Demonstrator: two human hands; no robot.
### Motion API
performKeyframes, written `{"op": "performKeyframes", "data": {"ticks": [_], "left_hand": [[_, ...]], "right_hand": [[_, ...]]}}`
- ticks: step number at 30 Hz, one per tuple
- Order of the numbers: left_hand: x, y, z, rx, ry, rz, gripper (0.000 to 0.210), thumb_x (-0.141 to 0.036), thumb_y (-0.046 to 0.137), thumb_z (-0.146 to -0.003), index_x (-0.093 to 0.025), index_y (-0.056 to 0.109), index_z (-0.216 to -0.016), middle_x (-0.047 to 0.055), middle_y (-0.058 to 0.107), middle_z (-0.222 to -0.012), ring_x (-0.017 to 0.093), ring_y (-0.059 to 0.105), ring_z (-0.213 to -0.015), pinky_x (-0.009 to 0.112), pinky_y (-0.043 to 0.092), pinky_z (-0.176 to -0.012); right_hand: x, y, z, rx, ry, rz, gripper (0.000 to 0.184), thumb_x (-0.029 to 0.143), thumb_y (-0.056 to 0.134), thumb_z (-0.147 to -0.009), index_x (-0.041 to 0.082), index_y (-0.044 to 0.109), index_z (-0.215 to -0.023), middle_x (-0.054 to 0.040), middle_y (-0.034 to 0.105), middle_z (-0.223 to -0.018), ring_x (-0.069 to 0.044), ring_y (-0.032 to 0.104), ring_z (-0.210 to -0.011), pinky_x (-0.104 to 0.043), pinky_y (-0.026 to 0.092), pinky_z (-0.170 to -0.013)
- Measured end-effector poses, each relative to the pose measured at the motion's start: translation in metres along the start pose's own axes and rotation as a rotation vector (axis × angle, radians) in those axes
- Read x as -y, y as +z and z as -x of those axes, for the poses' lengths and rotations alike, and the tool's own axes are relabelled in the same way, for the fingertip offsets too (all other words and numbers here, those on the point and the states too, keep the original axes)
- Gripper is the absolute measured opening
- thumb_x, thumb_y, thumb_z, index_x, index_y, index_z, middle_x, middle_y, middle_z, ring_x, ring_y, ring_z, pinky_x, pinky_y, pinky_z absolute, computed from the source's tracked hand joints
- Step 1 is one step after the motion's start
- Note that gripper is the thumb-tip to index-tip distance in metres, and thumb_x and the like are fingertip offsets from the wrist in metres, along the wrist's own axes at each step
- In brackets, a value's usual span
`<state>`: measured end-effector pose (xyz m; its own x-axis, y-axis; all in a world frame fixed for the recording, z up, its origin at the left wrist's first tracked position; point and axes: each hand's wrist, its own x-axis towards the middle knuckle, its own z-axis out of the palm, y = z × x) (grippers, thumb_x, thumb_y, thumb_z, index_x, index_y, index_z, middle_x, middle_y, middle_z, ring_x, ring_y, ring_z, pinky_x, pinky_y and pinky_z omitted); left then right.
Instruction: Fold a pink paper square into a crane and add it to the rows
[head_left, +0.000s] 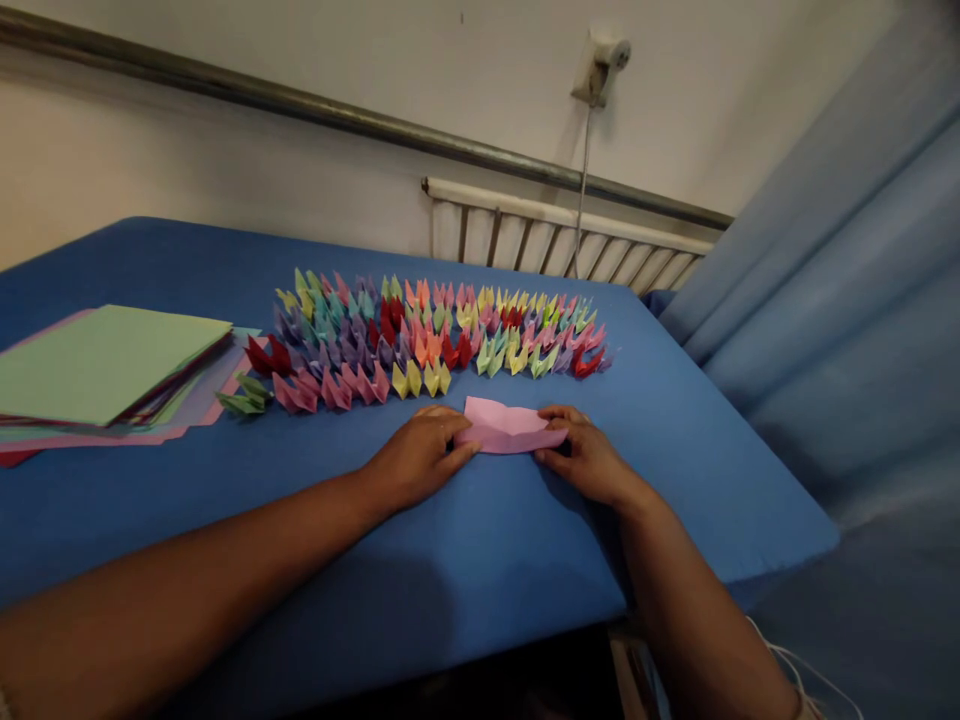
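Note:
A sheet of pink origami paper [506,428], creased and partly folded over, is held between my two hands just above or on the blue table. My left hand [424,450] pinches its left edge between thumb and fingers. At the right edge, my right hand [589,455] grips the paper the same way. Right behind the sheet stand rows of small folded paper cranes [431,345] in many colours, with a yellow crane [436,378] nearest my left hand.
To the left lies a stack of coloured paper sheets [112,360], green on top. A blue-covered table [750,500] carries everything. Beyond it are a radiator [555,225], a wall pipe [337,115] and a socket with a cord [596,75]. A blue curtain [847,250] hangs at the right.

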<state>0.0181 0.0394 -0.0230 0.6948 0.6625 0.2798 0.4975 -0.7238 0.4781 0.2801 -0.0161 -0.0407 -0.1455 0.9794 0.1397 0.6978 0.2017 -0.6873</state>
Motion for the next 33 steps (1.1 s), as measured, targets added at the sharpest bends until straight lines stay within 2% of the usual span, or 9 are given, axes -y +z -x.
{"op": "performKeyframes", "data": {"ticks": [4, 10, 13, 17, 20, 22, 24, 28, 33], "left_hand": [[-0.006, 0.001, -0.005, -0.014, -0.123, -0.057, 0.028, -0.037, 0.049, -0.094, -0.019, 0.055, -0.074, 0.001, 0.058, -0.068, 0.019, 0.057, -0.069, 0.031, 0.045, -0.066], [-0.012, 0.0, -0.003, -0.02, -0.155, -0.169, 0.023, -0.035, 0.053, -0.093, -0.019, 0.054, -0.076, 0.001, 0.058, -0.068, 0.021, 0.059, -0.07, 0.032, 0.046, -0.067], [-0.011, 0.002, -0.002, -0.026, -0.194, -0.213, 0.021, -0.033, 0.058, -0.091, -0.016, 0.059, -0.102, 0.007, 0.066, -0.084, 0.026, 0.064, -0.083, 0.038, 0.049, -0.076], [-0.009, 0.004, -0.002, -0.097, -0.131, -0.232, 0.056, -0.027, 0.061, -0.09, -0.016, 0.041, -0.141, 0.014, 0.062, -0.124, 0.03, 0.057, -0.114, 0.047, 0.045, -0.097], [-0.008, 0.005, 0.0, -0.074, 0.062, -0.268, 0.041, -0.017, 0.054, -0.091, -0.021, 0.055, -0.131, 0.012, 0.053, -0.141, 0.033, 0.041, -0.135, 0.055, 0.034, -0.107], [-0.008, 0.007, 0.001, 0.037, 0.21, -0.244, 0.033, -0.013, 0.05, -0.092, -0.021, 0.063, -0.121, 0.01, 0.06, -0.134, 0.031, 0.047, -0.13, 0.053, 0.036, -0.106], [-0.008, 0.009, 0.003, 0.13, 0.289, -0.202, 0.031, -0.012, 0.048, -0.092, -0.019, 0.064, -0.119, 0.01, 0.066, -0.124, 0.026, 0.056, -0.118, 0.047, 0.042, -0.102], [-0.01, 0.01, 0.004, 0.125, 0.278, -0.171, 0.026, -0.016, 0.05, -0.093, -0.016, 0.066, -0.114, 0.01, 0.068, -0.115, 0.024, 0.059, -0.105, 0.04, 0.047, -0.095], [-0.013, 0.005, 0.002, 0.108, 0.221, -0.146, 0.019, -0.02, 0.052, -0.094, -0.018, 0.066, -0.108, 0.008, 0.067, -0.108, 0.023, 0.057, -0.1, 0.038, 0.046, -0.093]], "right_hand": [[0.005, 0.006, -0.001, -0.054, 0.06, -0.138, 0.024, 0.043, 0.074, -0.076, 0.023, 0.072, -0.09, -0.007, 0.064, -0.117, -0.024, 0.059, -0.109, -0.041, 0.044, -0.098], [0.004, 0.014, -0.008, -0.098, 0.125, -0.094, 0.022, 0.041, 0.069, -0.081, 0.022, 0.074, -0.091, -0.0059, 0.067, -0.097, -0.022, 0.06, -0.088, -0.036, 0.047, -0.081], [0.006, 0.014, -0.01, -0.12, 0.122, 0.093, 0.018, 0.039, 0.068, -0.082, 0.022, 0.071, -0.082, -0.0052, 0.064, -0.086, -0.021, 0.057, -0.082, -0.036, 0.045, -0.077], [0.008, 0.014, -0.009, -0.148, 0.145, 0.242, 0.022, 0.039, 0.068, -0.081, 0.022, 0.061, -0.068, -0.0047, 0.06, -0.078, -0.022, 0.055, -0.079, -0.037, 0.044, -0.075], [0.007, 0.016, -0.008, -0.173, 0.139, 0.273, 0.023, 0.039, 0.069, -0.08, 0.023, 0.057, -0.068, -0.0056, 0.06, -0.082, -0.023, 0.055, -0.082, -0.039, 0.044, -0.078], [0.006, 0.018, -0.008, -0.211, 0.142, 0.274, 0.02, 0.039, 0.072, -0.077, 0.022, 0.06, -0.078, -0.0082, 0.062, -0.092, -0.026, 0.057, -0.09, -0.041, 0.044, -0.083], [0.007, 0.019, -0.007, -0.247, 0.156, 0.278, 0.032, 0.041, 0.074, -0.075, 0.019, 0.063, -0.096, -0.0119, 0.062, -0.102, -0.029, 0.057, -0.098, -0.043, 0.044, -0.088], [0.01, 0.018, -0.007, -0.227, 0.15, 0.314, 0.061, 0.052, 0.075, -0.072, 0.016, 0.059, -0.119, -0.0162, 0.061, -0.114, -0.033, 0.056, -0.108, -0.046, 0.042, -0.095], [0.016, 0.009, -0.024, -0.059, 0.181, 0.345, 0.062, 0.055, 0.078, -0.068, 0.019, 0.062, -0.116, -0.0138, 0.064, -0.109, -0.031, 0.06, -0.1, -0.041, 0.045, -0.085]]}}
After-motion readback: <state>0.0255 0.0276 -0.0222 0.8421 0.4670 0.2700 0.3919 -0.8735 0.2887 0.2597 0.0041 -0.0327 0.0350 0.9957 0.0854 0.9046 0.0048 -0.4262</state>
